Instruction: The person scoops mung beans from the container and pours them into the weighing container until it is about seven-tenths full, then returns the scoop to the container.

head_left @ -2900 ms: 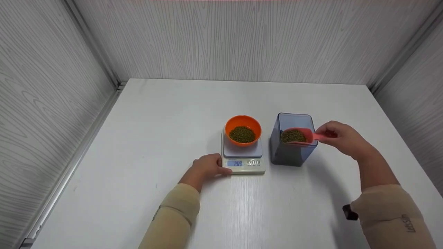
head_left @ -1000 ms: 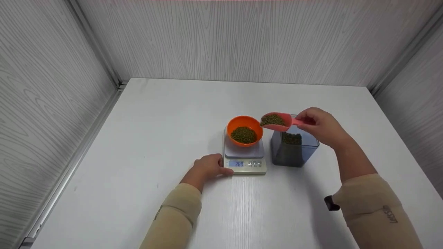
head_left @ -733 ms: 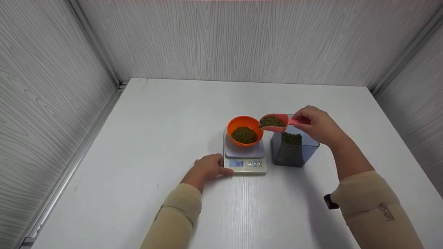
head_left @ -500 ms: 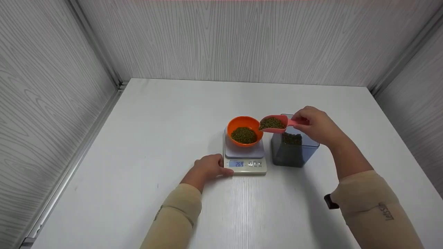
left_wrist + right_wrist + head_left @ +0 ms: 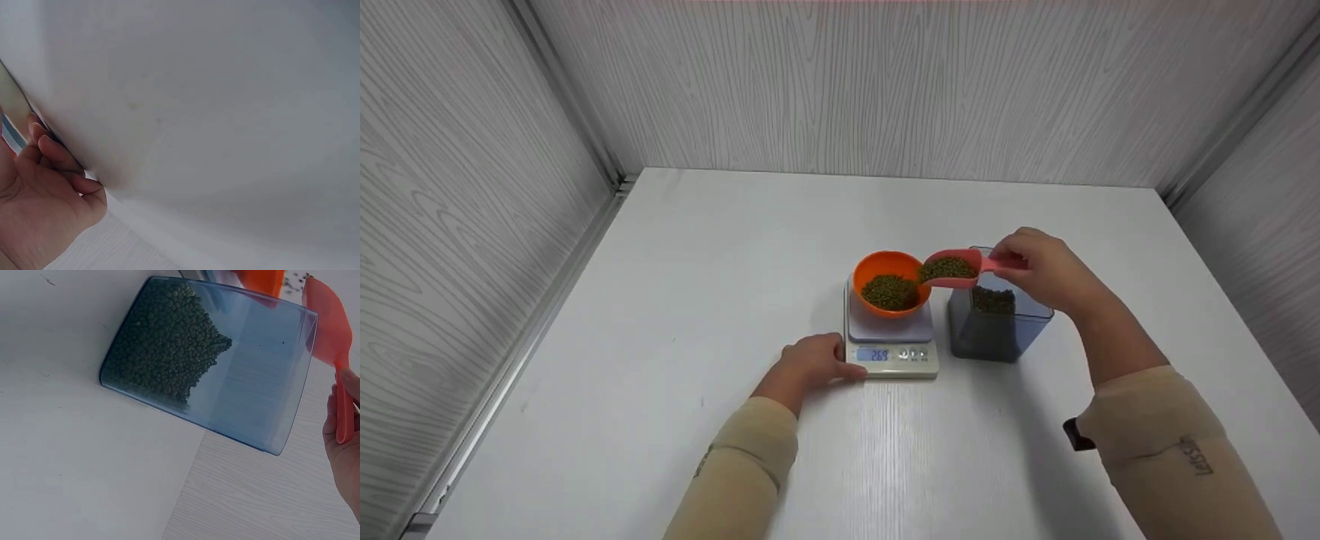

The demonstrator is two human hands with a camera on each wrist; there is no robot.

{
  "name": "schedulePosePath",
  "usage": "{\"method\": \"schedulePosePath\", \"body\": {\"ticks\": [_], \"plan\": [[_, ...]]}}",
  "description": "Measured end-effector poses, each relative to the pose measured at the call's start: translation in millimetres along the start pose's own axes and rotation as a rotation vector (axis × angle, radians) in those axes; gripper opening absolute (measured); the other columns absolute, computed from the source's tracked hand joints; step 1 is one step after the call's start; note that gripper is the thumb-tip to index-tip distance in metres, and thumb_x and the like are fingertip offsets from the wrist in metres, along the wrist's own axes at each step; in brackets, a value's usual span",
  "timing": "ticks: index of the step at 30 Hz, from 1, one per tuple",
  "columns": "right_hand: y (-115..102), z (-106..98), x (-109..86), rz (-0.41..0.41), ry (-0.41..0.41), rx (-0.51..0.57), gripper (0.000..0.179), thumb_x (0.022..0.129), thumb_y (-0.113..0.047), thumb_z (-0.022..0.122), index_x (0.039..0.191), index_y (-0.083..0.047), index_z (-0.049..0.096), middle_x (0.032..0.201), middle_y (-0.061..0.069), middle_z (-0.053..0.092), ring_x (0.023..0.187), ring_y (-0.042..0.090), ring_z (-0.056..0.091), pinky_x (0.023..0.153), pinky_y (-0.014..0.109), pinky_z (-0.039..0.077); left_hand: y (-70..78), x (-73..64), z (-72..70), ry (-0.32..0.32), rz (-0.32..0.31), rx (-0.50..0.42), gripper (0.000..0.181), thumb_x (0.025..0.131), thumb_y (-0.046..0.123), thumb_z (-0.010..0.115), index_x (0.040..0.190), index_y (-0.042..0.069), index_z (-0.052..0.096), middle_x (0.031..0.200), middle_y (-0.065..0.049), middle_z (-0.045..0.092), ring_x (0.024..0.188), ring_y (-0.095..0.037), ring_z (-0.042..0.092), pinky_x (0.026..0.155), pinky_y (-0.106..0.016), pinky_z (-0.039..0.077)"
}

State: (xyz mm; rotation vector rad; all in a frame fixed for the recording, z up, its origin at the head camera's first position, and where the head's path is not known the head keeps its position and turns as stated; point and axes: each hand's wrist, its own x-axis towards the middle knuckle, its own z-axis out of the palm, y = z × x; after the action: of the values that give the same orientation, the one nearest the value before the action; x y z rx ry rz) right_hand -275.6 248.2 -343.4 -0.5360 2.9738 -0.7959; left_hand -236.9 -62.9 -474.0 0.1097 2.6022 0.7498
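Observation:
My right hand [image 5: 1046, 266] pinches the handle of a pink scoop [image 5: 982, 264] loaded with green mung beans. The scoop's mouth overlaps the right rim of an orange bowl [image 5: 885, 262], and in the right wrist view a few beans are in the air at its tip. Mung beans [image 5: 889, 292] lie in the bowl, which stands on a kitchen scale [image 5: 894, 370]; its display appears to read 269. At the scale's front left corner my left hand [image 5: 814, 360] grips the edge, thumb along the front. Its curled fingers [image 5: 56, 153] show in the left wrist view.
A clear bluish square container [image 5: 994, 334], partly filled with mung beans, stands right of the scale, under the right hand. Tall panels with a wood-grain pattern [image 5: 840, 90] border the white table [image 5: 720, 255] at the back and sides.
My right hand has carried the filled scoop from the container leftward to the bowl. Lately the scoop has tilted and beans have begun to slide off its mouth. The left hand stays put.

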Motion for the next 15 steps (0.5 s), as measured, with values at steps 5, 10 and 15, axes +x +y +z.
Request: {"method": "schedulePosePath", "body": {"ticks": [5, 10, 15], "plan": [[-2.2, -1.0, -0.1, -0.01, 0.001, -0.001, 0.014, 0.087, -0.01, 0.061, 0.101, -0.006, 0.063, 0.094, 0.008, 0.054, 0.085, 0.022, 0.049, 0.075, 0.039, 0.043, 0.6, -0.1, 0.4, 0.007, 0.001, 0.0, 0.044, 0.069, 0.057, 0.069, 0.08, 0.018, 0.052, 0.073, 0.003, 0.051, 0.076, -0.018, 0.048, 0.079, -0.039, 0.033], [-5.9, -0.6, 2.0, -0.01, -0.013, -0.017, 0.015, 0.087, -0.01, 0.061, 0.101, -0.006, 0.063, 0.094, 0.008, 0.054, 0.085, 0.022, 0.049, 0.075, 0.039, 0.044, 2.7, -2.8, -0.9, 0.013, 0.001, 0.003, 0.044, 0.07, 0.057, 0.069, 0.079, 0.017, 0.051, 0.072, 0.003, 0.05, 0.075, -0.018, 0.048, 0.077, -0.038, 0.033], [-9.1, 2.9, 4.5, -0.036, -0.024, -0.026, 0.016, 0.086, -0.009, 0.061, 0.102, -0.005, 0.063, 0.096, 0.008, 0.055, 0.086, 0.022, 0.05, 0.076, 0.039, 0.045, 5.3, -4.2, -1.8, 0.013, 0.002, -0.005, 0.043, 0.07, 0.054, 0.07, 0.079, 0.017, 0.051, 0.071, 0.003, 0.049, 0.076, -0.018, 0.047, 0.079, -0.039, 0.031]]}}
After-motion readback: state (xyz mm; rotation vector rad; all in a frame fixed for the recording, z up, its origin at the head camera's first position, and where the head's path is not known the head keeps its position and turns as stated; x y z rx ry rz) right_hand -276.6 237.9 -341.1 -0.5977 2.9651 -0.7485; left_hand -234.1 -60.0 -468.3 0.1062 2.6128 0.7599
